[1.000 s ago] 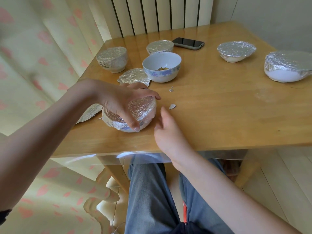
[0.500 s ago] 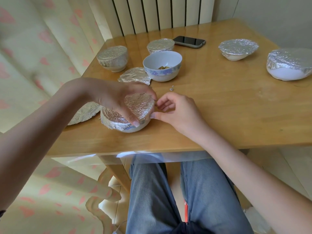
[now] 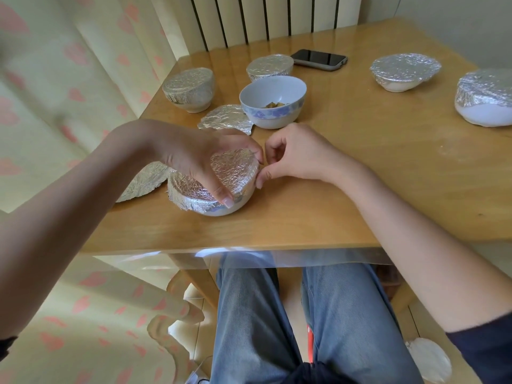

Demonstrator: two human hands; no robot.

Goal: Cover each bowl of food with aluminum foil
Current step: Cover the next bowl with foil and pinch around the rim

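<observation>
near the table's point(image 3: 304, 217) front edge sits a foil-wrapped bowl point(image 3: 221, 209). the left hand point(image 3: 199, 156) arches over it, fingers curled round the foil top point(image 3: 235, 167), thumb pressed on the near rim. the right hand point(image 3: 296, 155) pinches the foil edge at the bowl's right side. a loose foil sheet point(image 3: 144, 181) lies just left. farther back, an uncovered bowl point(image 3: 273, 102) with food beside another sheet point(image 3: 225, 119), four covered bowls, and a phone point(image 3: 318, 59).
</observation>
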